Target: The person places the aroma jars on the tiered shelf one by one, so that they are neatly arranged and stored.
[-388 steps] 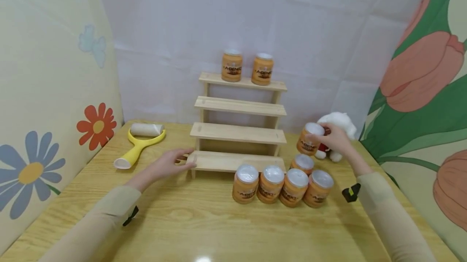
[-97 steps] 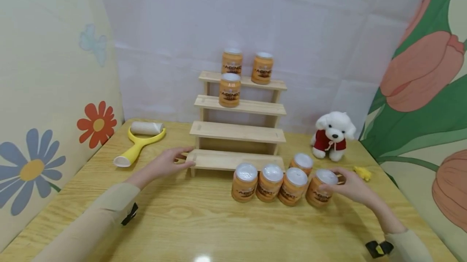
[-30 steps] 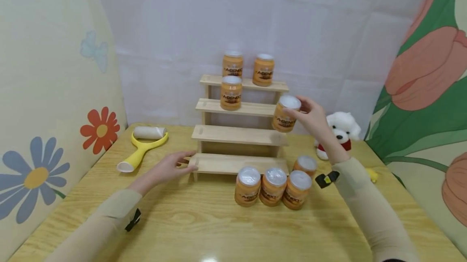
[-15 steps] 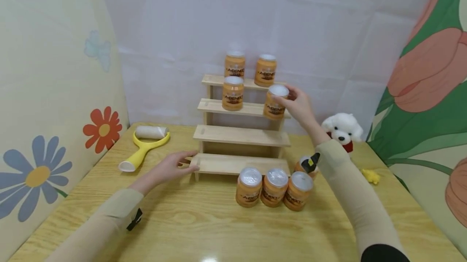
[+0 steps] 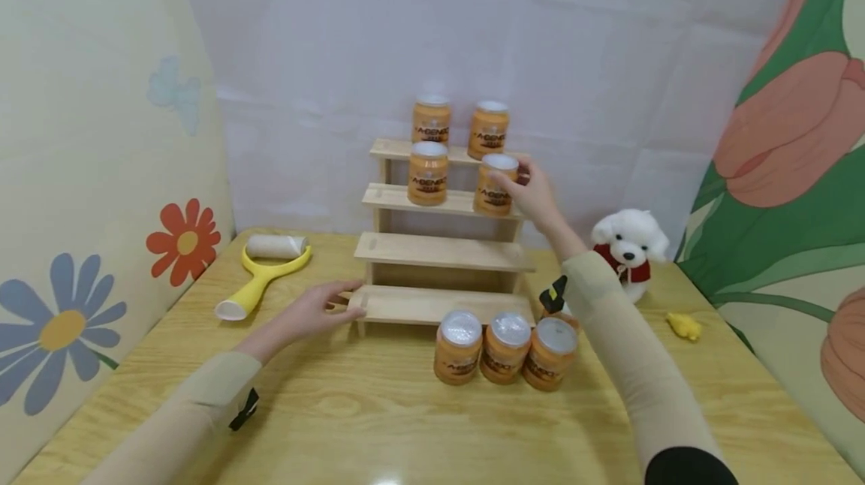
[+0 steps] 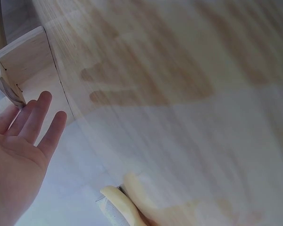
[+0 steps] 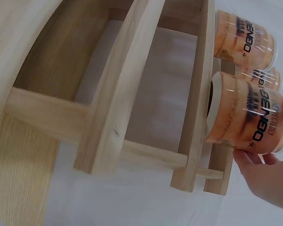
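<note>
A four-tier wooden stepped shelf (image 5: 442,248) stands on the table. My left hand (image 5: 307,318) holds the left end of its lowest tier; in the left wrist view its outer fingers (image 6: 51,134) extend loosely. On the right of the second tier from the top, my right hand (image 5: 539,198) grips an orange can (image 5: 495,188) upright between thumb and fingers. In the right wrist view that can's base (image 7: 215,106) is at the tier's edge. Another can (image 5: 427,176) stands left of it, and two cans (image 5: 488,132) occupy the top tier.
Several cans (image 5: 457,353) stand in front of the shelf's lower right, one mostly hidden by my right wrist. A yellow-handled lint roller (image 5: 260,275) lies left. A white plush dog (image 5: 630,245) and a small yellow object (image 5: 684,326) sit right. A white cloth (image 5: 338,57) hangs behind.
My right hand has placed one can on the second tier's left, then lifted another from the table's group and carried it up and left to that tier. My left hand has stayed put.
</note>
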A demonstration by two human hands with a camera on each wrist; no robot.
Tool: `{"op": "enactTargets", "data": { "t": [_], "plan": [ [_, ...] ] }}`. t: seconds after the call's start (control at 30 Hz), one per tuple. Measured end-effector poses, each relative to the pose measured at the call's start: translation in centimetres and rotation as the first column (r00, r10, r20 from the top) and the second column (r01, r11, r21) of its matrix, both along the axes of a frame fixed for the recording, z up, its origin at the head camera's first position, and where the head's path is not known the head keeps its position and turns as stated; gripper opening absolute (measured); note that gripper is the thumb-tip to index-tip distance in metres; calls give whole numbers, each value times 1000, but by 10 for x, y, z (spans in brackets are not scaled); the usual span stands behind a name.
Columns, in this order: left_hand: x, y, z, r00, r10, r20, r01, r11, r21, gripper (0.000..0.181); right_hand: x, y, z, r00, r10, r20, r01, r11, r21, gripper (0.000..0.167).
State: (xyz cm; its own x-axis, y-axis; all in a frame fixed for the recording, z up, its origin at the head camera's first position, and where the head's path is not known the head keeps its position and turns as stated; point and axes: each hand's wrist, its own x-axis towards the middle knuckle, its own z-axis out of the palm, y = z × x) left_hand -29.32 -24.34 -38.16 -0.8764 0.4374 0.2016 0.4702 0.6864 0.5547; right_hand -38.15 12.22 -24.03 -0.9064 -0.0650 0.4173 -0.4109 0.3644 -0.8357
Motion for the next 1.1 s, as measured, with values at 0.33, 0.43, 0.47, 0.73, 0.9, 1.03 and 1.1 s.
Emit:
{"op": "enactTargets", "data": {
  "t": [0.33, 0.43, 0.47, 0.73, 0.9, 1.03, 1.1],
  "plan": [
    [1, 0, 2, 1000, 3, 12, -3, 1000, -4, 63, -5, -13, -3, 998, -9, -59, 9, 1000, -7, 53],
    [1, 1, 3, 1000, 7, 12, -7, 1000, -5, 63, -5, -15, -3, 999, -3, -50, 1, 999, -40, 55],
    [1, 1, 3, 1000, 8, 13, -8, 1000, -6, 63, -5, -15, -4, 999, -2, -42, 0, 999, -46, 55],
    [-1, 1, 2, 1000, 3, 4, -2, 1000, -12, 63, -2, -9, -16, 994, 18, 110, -19, 1000, 13, 72],
    [-2, 0, 1, 1000, -4, 5, 4, 1000, -10, 64, -1, -4, -24, 992, 31, 122, -32, 999, 3, 73],
    [-2, -1, 1, 1000, -7, 4, 7, 1000, -7, 63, -4, -1, -29, 993, 37, 110, -38, 999, 12, 66],
    [-2, -1, 1, 1000, -4, 3, 4, 1000, -7, 63, -5, 0, -31, 994, 41, 105, -43, 999, 21, 64]
  ]
}}
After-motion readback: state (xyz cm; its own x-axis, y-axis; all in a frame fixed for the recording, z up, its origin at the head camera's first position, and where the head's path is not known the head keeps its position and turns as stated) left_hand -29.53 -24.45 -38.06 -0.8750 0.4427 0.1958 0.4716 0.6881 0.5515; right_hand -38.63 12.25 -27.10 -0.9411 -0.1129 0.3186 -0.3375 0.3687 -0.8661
